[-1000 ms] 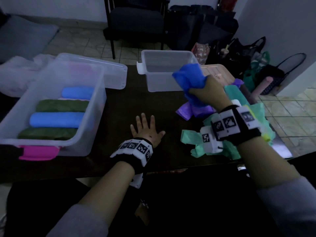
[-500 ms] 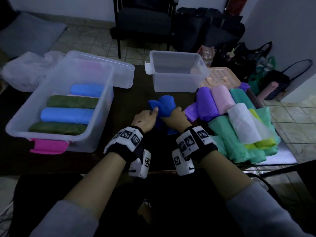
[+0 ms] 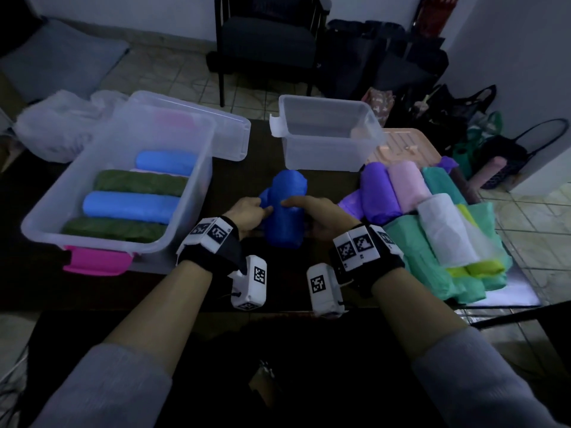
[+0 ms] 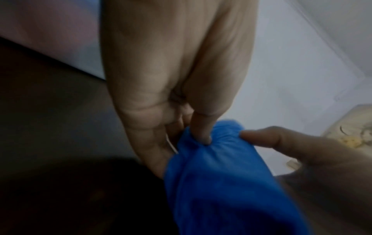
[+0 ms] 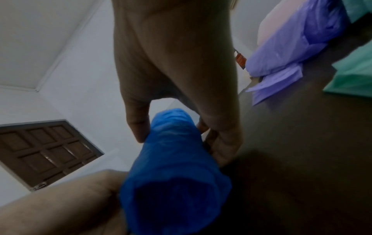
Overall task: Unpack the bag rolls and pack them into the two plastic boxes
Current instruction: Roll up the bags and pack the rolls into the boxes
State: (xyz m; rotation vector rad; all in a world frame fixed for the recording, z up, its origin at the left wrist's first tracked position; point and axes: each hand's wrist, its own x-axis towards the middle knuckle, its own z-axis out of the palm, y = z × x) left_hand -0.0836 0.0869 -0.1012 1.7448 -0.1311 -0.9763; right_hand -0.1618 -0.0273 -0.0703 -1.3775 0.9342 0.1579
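Left hand (image 3: 247,211) pinches, right hand (image 3: 312,211) grips dark blue bag roll (image 3: 282,211) at table centre. Left box (image 3: 191,193) holds several rolls; far box (image 3: 327,149) looks empty; pile (image 3: 432,217) waits right.

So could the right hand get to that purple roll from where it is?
Probably yes: the purple roll lies uncovered just beside the right hand, nothing between them, but its fingers are busy gripping the dark blue roll.

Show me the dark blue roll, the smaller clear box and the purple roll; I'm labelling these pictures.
dark blue roll (image 3: 282,217): head view, middle of its wrapped body, between the hands.
smaller clear box (image 3: 321,149): head view, bare front wall.
purple roll (image 3: 378,189): head view, top of its rounded side.
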